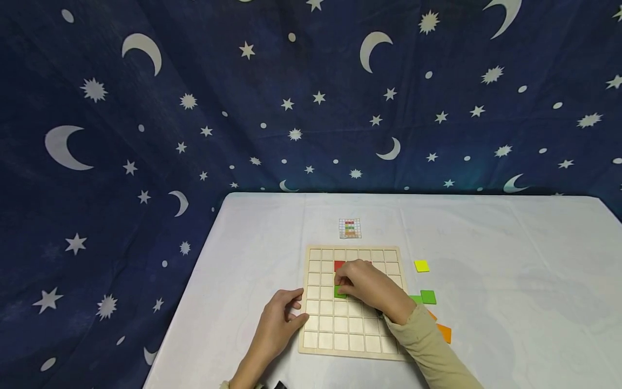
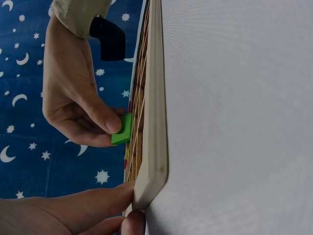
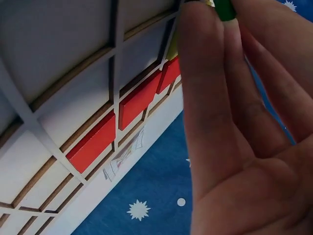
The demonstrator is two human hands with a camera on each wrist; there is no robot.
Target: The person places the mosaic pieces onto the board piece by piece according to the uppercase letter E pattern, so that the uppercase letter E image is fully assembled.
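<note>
My right hand point(image 1: 365, 283) pinches a small square green tile point(image 2: 125, 130) between thumb and fingers, low over the middle of a wooden grid board point(image 1: 325, 340). In the left wrist view the tile is tilted, one edge at the board's surface. Red tiles point(image 3: 93, 143) lie in a row of cells toward the far side, with a yellow tile point(image 3: 172, 49) beside them, partly behind my fingers. At the board's left edge, my left hand point(image 1: 279, 323) touches the rim with its thumb and fingertips spread apart. My right hand hides part of the grid.
Right of the board lie a loose yellow tile point(image 1: 421, 266), a green tile point(image 1: 428, 297) and orange tiles point(image 1: 444, 333), partly behind the right sleeve point(image 1: 427, 346). A small card with a coloured grid pattern point(image 1: 350, 228) sits beyond the board on the white tablecloth point(image 1: 525, 302).
</note>
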